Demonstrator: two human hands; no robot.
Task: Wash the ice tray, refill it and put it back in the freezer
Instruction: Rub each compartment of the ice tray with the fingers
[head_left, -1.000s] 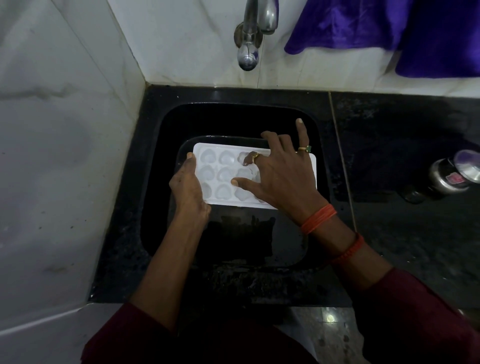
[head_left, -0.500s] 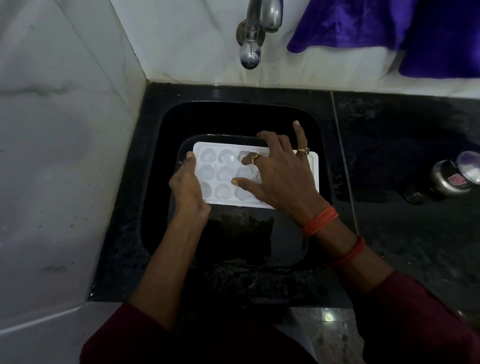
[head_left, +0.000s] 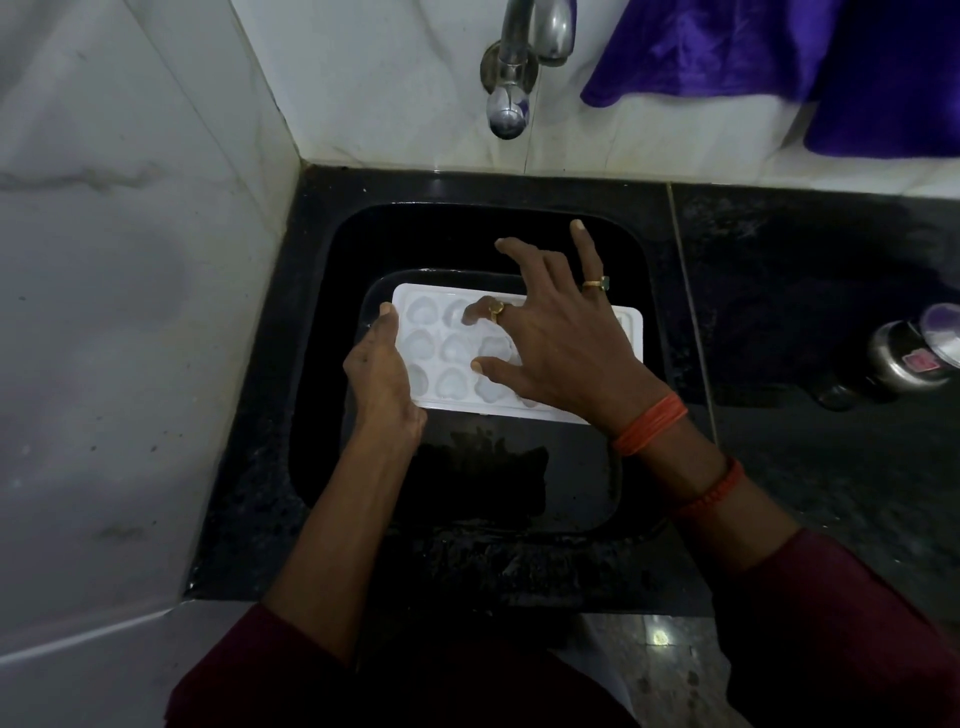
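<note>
A white ice tray with heart-shaped cups lies flat in the black sink, over a dark basin of water. My left hand grips the tray's left end, thumb on the rim. My right hand is spread over the tray's middle and right part; its index finger and thumb touch the cups, the other fingers are raised above the far edge. The hand hides the tray's right half.
A steel tap juts from the white tiled wall above the sink; no stream shows. A purple cloth hangs at the top right. A steel container stands on the black counter to the right. A white marble wall closes the left side.
My right hand's fingers have lifted and spread a little over the tray's far edge. The tray and my left hand stay where they were.
</note>
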